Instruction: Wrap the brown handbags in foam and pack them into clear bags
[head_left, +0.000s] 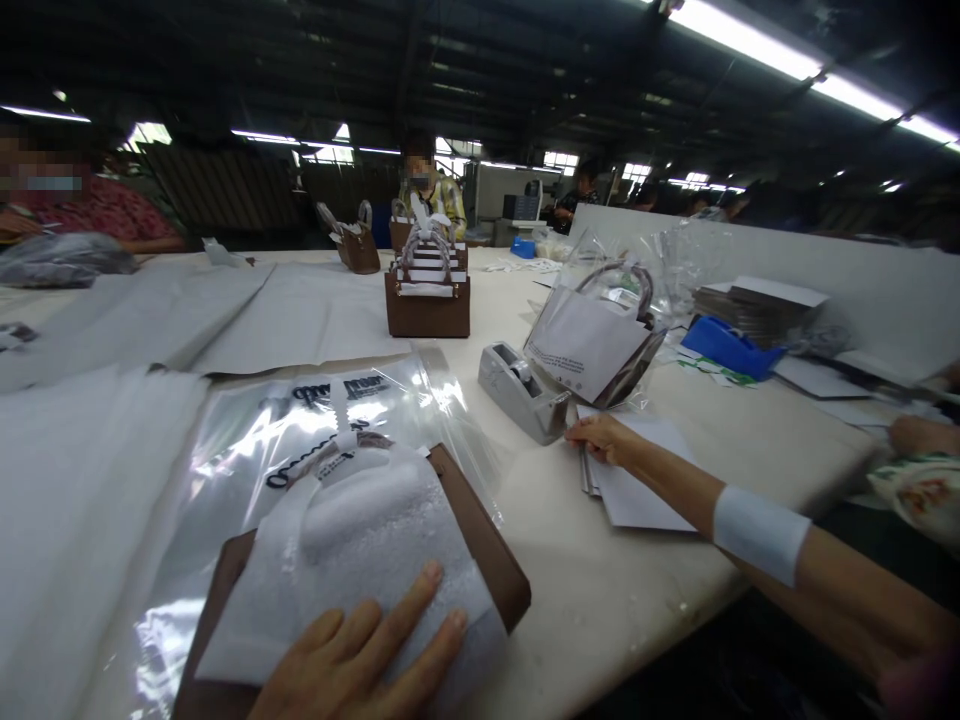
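My left hand [367,650] lies with fingers spread on the white wrapping sheet [390,520] that covers a brown handbag [487,540]. The bag lies flat on a clear printed plastic bag [247,440], and its corners show from under the sheet. Out to the right, my right hand [600,437] pinches at the front end of a grey tape dispenser [521,390], closed on what looks like the tape end. Below that hand is a stack of white cards [645,480]. Behind the dispenser stands a handbag in clear plastic with a white printed sheet [581,340].
Brown handbags [427,305] stand in a row at the table's middle. White sheets [82,480] spread over the left side. A blue tape dispenser [727,347] and stacked cards [761,305] sit to the right. A co-worker's floral sleeve [919,490] is at the right edge; other people are farther back.
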